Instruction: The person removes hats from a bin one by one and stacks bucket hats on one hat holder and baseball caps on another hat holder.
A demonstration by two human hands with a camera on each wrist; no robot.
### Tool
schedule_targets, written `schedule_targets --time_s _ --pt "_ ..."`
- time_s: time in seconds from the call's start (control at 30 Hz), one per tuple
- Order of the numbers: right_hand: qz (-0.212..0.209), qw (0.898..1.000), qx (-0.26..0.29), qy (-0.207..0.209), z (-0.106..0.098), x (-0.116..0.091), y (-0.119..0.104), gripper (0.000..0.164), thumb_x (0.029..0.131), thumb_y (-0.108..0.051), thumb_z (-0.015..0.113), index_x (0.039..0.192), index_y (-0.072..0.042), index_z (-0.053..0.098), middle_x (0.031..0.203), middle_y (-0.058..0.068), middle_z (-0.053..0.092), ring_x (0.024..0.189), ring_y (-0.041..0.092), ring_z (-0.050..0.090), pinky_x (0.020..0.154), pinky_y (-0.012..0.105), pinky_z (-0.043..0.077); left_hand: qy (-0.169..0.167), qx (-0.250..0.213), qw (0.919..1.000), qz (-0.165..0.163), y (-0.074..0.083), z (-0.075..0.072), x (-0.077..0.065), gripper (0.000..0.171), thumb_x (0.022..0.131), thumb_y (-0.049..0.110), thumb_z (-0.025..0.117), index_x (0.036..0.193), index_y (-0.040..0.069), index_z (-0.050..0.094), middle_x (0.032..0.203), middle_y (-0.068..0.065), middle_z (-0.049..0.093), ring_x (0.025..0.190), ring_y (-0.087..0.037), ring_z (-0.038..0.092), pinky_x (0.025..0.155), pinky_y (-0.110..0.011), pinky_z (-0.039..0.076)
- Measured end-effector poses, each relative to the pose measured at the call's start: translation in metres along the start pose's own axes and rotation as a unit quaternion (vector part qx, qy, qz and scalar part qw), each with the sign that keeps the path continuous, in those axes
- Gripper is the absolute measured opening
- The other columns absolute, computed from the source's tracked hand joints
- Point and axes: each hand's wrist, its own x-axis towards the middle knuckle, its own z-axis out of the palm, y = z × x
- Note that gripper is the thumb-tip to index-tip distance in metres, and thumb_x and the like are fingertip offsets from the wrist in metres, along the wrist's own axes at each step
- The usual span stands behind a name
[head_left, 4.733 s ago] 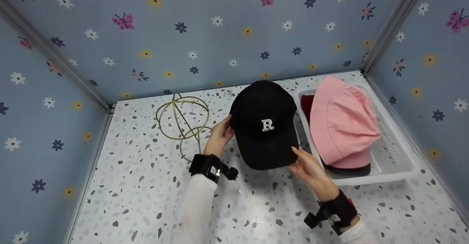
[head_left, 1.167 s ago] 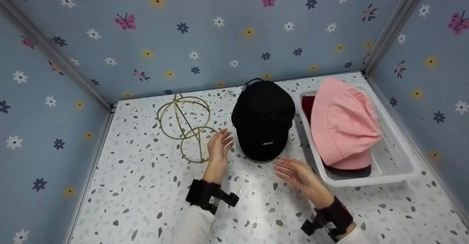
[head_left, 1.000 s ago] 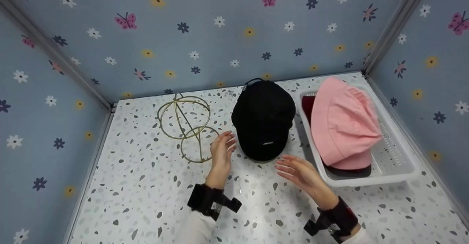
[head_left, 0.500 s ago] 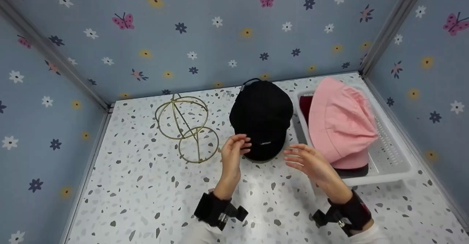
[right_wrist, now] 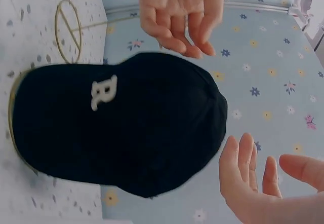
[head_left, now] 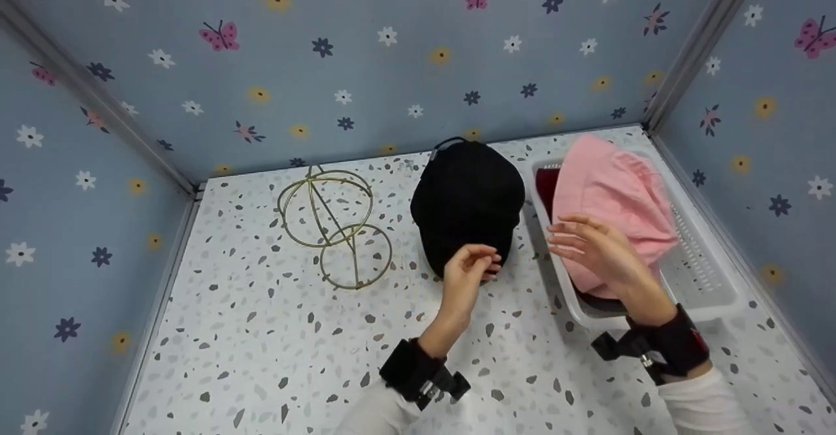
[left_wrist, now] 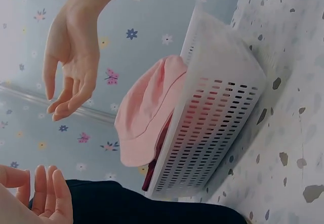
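Observation:
A black cap (head_left: 467, 190) with a white letter R on its front sits raised at the back middle. In the right wrist view a gold wire ring (right_wrist: 12, 125) shows around the edge of its brim. My left hand (head_left: 465, 281) is before the brim, overlapping it in the head view, fingers loosely curled and holding nothing. My right hand (head_left: 604, 258) hovers over the near left side of the white basket (head_left: 702, 314), fingers relaxed and spread, in front of the pink bucket hat (head_left: 630, 190) piled inside it.
A gold wire hat stand (head_left: 326, 209) with a ring base stands bare to the left of the cap. Under the pink hat, dark red cloth (head_left: 546, 183) and a dark brim show. Flowered panels (head_left: 418, 63) close off the back and both sides of the speckled table (head_left: 261, 356).
Earlier both hands held the black cap by its sides; now it sits by itself, released. Over the last second both hands have moved right, the right one reaching the basket.

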Motion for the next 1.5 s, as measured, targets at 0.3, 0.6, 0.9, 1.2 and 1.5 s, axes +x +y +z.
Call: schedule_targets --time_s 0.3,0.6,0.9,1.2,1.5 --pt "-0.05 0.998 -0.019 -0.012 -0.017 0.008 -0.031 0.017 0.092 -0.003 0.043 0.1 -0.003 0.058 0.094 0.012 0.064 0.085 0.021 0.062 0.078 0.031 0.049 -0.045 0.046 0.9979 -0.009 -0.025 0.029 0.002 0.014 0.08 -0.009 0.049 0.092 -0.011 0.056 0.085 -0.019 0.06 0.071 -0.017 0.06 0.064 -0.028 0.052" --pt "-0.083 0.989 -0.119 0.025 -0.144 0.067 -0.008 0.031 0.088 -0.01 0.054 0.116 0.003 0.05 0.106 0.019 0.06 0.089 0.028 0.061 0.075 0.036 0.051 -0.048 0.095 0.9937 -0.033 -0.054 0.056 0.006 0.018 0.079 -0.004 0.054 0.096 -0.009 0.055 0.082 -0.01 0.06 0.068 -0.009 0.056 0.062 -0.021 0.051" --pt "-0.17 0.953 -0.235 0.088 -0.177 0.079 -0.017 0.035 0.084 -0.013 0.06 0.113 0.006 0.052 0.099 0.019 0.061 0.081 0.025 0.063 0.067 0.028 0.052 -0.04 0.152 0.9825 -0.1 -0.08 0.071 0.003 0.035 0.077 0.009 0.064 0.108 0.0 0.049 0.087 -0.006 0.056 0.075 -0.013 0.057 0.063 -0.019 0.047" --pt "-0.178 0.883 -0.406 0.156 -0.146 0.069 -0.042 0.025 0.087 -0.017 0.056 0.108 -0.003 0.057 0.092 0.0 0.063 0.077 0.009 0.061 0.065 0.015 0.049 -0.034 0.174 0.9746 -0.136 -0.096 0.08 0.002 0.046 0.076 0.013 0.066 0.115 0.003 0.047 0.1 -0.011 0.055 0.085 -0.02 0.058 0.076 -0.033 0.047" --pt "-0.165 0.813 -0.516 0.214 -0.086 0.045 -0.071 0.024 0.088 -0.008 0.048 0.106 0.008 0.052 0.085 -0.014 0.053 0.075 -0.007 0.05 0.069 0.009 0.04 -0.039 0.138 0.9808 -0.132 -0.106 0.089 -0.003 0.044 0.075 0.01 0.067 0.113 -0.003 0.05 0.099 -0.008 0.058 0.091 -0.019 0.055 0.076 -0.024 0.047"
